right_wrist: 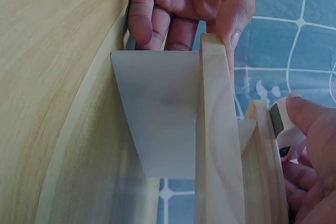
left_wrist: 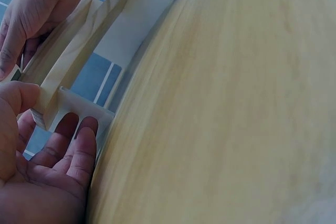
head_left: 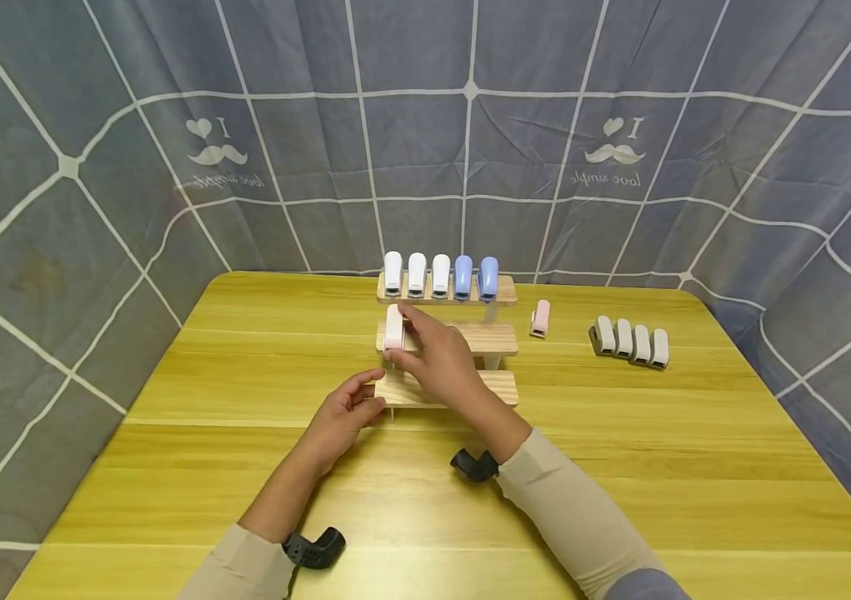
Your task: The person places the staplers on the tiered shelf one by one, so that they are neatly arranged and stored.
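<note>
A three-tier wooden stand (head_left: 496, 340) with pale upright supports stands on the table. At the left end of its middle shelf, my right hand (head_left: 442, 360) pinches a small white-and-pink stapler (head_left: 393, 327) between thumb and fingers; in the right wrist view the stapler (right_wrist: 287, 124) sits against the board. Lower down, my left hand (head_left: 341, 419) grips the left end of the bottom shelf (right_wrist: 218, 129), with the thumb on the board and the other fingers by the support (right_wrist: 157, 108). Three white staplers (head_left: 416, 275) and two blue staplers (head_left: 475, 277) line the top shelf.
A pink stapler (head_left: 540, 318) lies on the table (head_left: 207, 400) just right of the stand. Farther right is a row of several pale staplers (head_left: 631, 342). A blue-grey checked curtain (head_left: 425, 150) hangs behind the table and along both sides.
</note>
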The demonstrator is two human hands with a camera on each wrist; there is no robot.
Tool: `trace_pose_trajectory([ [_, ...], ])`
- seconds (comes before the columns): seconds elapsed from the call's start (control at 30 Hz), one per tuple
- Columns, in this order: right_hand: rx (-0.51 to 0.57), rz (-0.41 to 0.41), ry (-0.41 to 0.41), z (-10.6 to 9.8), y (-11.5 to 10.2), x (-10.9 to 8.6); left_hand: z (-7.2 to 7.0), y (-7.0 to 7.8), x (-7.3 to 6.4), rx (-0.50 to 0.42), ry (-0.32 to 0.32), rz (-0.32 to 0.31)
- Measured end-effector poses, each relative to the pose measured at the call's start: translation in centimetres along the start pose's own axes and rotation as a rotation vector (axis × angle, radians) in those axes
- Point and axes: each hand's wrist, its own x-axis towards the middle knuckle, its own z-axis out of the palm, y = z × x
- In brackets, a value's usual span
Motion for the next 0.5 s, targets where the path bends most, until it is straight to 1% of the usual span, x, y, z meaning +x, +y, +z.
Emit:
trace_pose_trajectory([
  [0.27, -0.004, 0.010, 0.030, 0.17, -0.16, 0.02, -0.01, 0.05, -0.03, 0.001, 0.002, 0.007],
  [0.5, -0.019, -0.002, 0.051, 0.27, -0.19, -0.10, 0.03, 0.08, -0.03, 0.006, 0.007, 0.004],
])
